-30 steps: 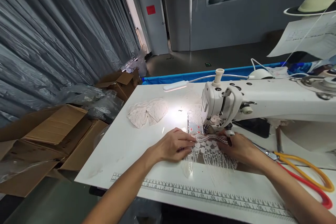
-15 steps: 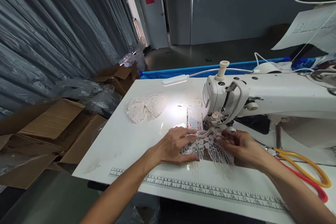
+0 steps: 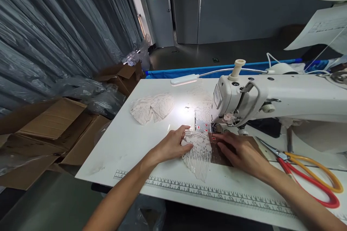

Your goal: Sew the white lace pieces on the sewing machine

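Note:
A white lace piece [image 3: 197, 153] lies on the white table [image 3: 130, 144] in front of the needle area of a white sewing machine [image 3: 271, 99]. My left hand [image 3: 173, 145] presses flat on the lace's left edge. My right hand [image 3: 240, 149] rests on its right side, fingertips near the presser foot, over a dark brown plate [image 3: 217, 156]. Both hands lie on the fabric with fingers spread, not closed around it.
More pale lace pieces [image 3: 151, 107] lie at the table's back left under a gooseneck lamp [image 3: 184, 79]. Scissors with orange and red handles [image 3: 311, 173] sit at the right. A ruler strip [image 3: 211, 195] runs along the front edge. Cardboard boxes [image 3: 48, 133] stand left of the table.
The lace has been gathered to the left and now lies narrower, uncovering the brown plate. My left hand slid back and left; my right hand moved left toward the needle.

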Available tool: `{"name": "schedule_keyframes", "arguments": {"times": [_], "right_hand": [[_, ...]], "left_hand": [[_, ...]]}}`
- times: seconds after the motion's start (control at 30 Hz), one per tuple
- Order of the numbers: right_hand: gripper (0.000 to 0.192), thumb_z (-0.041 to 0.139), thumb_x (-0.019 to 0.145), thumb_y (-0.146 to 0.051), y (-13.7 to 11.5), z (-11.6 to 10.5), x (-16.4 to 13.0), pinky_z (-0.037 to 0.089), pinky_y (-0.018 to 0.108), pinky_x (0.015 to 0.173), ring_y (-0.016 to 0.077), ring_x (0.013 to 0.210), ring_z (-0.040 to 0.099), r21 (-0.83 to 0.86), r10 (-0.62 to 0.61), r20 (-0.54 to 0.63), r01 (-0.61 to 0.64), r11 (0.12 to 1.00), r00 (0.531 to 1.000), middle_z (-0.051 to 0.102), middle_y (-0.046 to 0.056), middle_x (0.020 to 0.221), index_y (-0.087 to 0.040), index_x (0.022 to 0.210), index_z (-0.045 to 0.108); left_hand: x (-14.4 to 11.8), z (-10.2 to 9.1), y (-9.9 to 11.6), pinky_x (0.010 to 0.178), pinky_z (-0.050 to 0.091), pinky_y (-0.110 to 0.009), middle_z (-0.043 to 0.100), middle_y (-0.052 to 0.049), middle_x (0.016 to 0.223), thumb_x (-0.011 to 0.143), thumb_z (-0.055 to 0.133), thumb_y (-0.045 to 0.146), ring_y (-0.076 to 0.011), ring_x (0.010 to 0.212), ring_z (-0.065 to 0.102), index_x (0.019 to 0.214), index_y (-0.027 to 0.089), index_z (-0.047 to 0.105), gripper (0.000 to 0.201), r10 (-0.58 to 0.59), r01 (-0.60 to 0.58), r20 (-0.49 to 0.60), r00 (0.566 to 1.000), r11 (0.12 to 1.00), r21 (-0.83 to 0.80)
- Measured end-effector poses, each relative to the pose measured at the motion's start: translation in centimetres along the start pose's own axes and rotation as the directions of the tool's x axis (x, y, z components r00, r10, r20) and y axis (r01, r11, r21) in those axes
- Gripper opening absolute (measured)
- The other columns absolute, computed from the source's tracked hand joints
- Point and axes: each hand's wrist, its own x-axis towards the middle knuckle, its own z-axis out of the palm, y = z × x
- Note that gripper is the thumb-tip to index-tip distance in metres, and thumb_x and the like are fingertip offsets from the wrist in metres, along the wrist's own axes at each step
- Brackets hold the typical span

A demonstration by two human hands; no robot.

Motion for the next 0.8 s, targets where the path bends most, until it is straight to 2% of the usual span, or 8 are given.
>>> {"name": "schedule_keyframes", "arguments": {"times": [0.07,0.1,0.2,0.27,0.43,0.63,0.7,0.8], "right_hand": [[0.040,0.039,0.096,-0.034,-0.3,0.5,-0.1,0.053,0.038,0.085,0.0221,0.097,0.061,-0.106,-0.142,-0.015,0.140,0.984,0.990,0.061,0.009,0.113,-0.026,0.131,0.055],[0.040,0.039,0.095,-0.031,-0.5,0.7,-0.1,0.053,0.038,0.083,0.0228,0.097,0.061,-0.176,-0.181,-0.026,0.174,0.969,0.983,0.060,0.011,0.112,-0.026,0.130,0.056],[0.039,0.037,0.095,-0.025,-0.8,1.0,0.2,0.053,0.035,0.070,0.0216,0.085,0.060,-0.336,-0.238,-0.034,0.213,0.917,0.971,0.058,0.014,0.104,-0.023,0.126,0.060],[0.040,0.034,0.095,-0.024,-0.4,1.1,0.6,0.052,0.035,0.068,0.0213,0.083,0.059,-0.358,-0.255,-0.019,0.231,0.905,0.967,0.057,0.015,0.103,-0.021,0.127,0.058],[0.042,0.034,0.096,-0.029,0.7,0.9,0.9,0.051,0.044,0.080,0.0252,0.093,0.058,-0.255,-0.246,0.017,0.242,0.936,0.969,0.057,0.015,0.107,-0.021,0.131,0.055],[0.042,0.038,0.097,-0.036,1.1,0.7,0.0,0.052,0.041,0.084,0.0220,0.095,0.059,0.018,-0.083,-0.082,0.085,0.996,0.993,0.058,0.012,0.112,-0.023,0.134,0.053],[0.040,0.041,0.096,-0.034,1.1,0.8,-0.2,0.052,0.040,0.085,0.0209,0.095,0.059,0.074,-0.110,-0.075,0.115,0.991,0.991,0.059,0.010,0.109,-0.026,0.133,0.055],[0.037,0.044,0.094,-0.030,0.9,0.9,-0.4,0.051,0.040,0.088,0.0209,0.096,0.057,0.059,-0.186,-0.080,0.191,0.980,0.979,0.059,0.010,0.106,-0.027,0.128,0.059]], "left_hand": [[0.0,-0.1,0.0,0.054,0.033,-0.024,0.048,0.004,0.069,0.081,0.059,0.038,-0.0137,0.062,0.045,0.134,0.019,0.045,0.058,0.000,0.000,-0.005,1.000,1.000,0.012],[0.0,-0.1,0.0,0.054,0.033,-0.023,0.047,0.004,0.069,0.081,0.060,0.037,-0.0136,0.062,0.045,0.133,0.019,0.047,0.057,0.005,-0.004,-0.014,1.000,1.000,0.017],[0.2,0.3,0.1,0.054,0.033,-0.023,0.045,0.004,0.067,0.081,0.060,0.037,-0.0132,0.061,0.044,0.131,0.019,0.048,0.055,0.011,-0.010,-0.058,0.998,1.000,0.014],[0.4,0.6,0.1,0.055,0.035,-0.024,0.047,0.004,0.069,0.081,0.060,0.038,-0.0129,0.061,0.045,0.133,0.018,0.047,0.057,-0.011,0.011,-0.092,0.996,1.000,-0.005],[0.8,1.0,-0.3,0.062,0.041,-0.025,0.050,0.002,0.077,0.078,0.067,0.045,-0.0128,0.066,0.049,0.133,0.018,0.048,0.065,-0.111,0.109,-0.135,0.985,0.994,-0.022],[1.2,1.1,-1.0,0.065,0.047,-0.025,0.063,-0.004,0.092,0.079,0.070,0.041,-0.0130,0.072,0.058,0.135,0.018,0.043,0.067,-0.127,0.106,-0.078,0.989,0.969,-0.223],[1.4,1.2,-1.2,0.065,0.049,-0.025,0.066,-0.007,0.098,0.079,0.071,0.039,-0.0135,0.074,0.061,0.136,0.017,0.041,0.068,-0.123,0.104,-0.049,0.991,0.951,-0.291],[1.4,1.3,-1.3,0.064,0.050,-0.027,0.067,-0.009,0.097,0.077,0.074,0.041,-0.0148,0.075,0.063,0.134,0.015,0.043,0.070,-0.132,0.107,-0.058,0.989,0.942,-0.318]]}}
